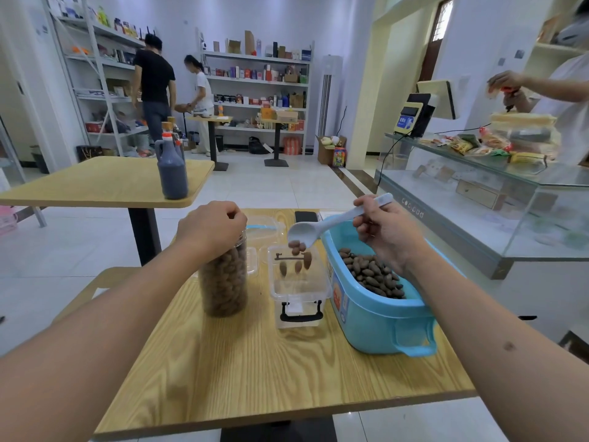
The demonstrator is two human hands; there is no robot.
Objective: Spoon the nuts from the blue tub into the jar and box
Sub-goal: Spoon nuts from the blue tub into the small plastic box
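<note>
Nuts (pixel 298 261) mid-air, seemingly over box (pixel 299 282)

R hand (pixel 387 232) tips white spoon (pixel 322 226); nuts (pixel 298 260) drop over clear box (pixel 298 291). L hand (pixel 212 226) atop full jar (pixel 224 279). Blue tub (pixel 376 323) at right.

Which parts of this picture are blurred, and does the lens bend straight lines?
Head view: the nuts falling from the spoon into the clear box show motion blur; the jar is slightly soft; the wide angle bends the glass counter and shelves at the edges.
</note>
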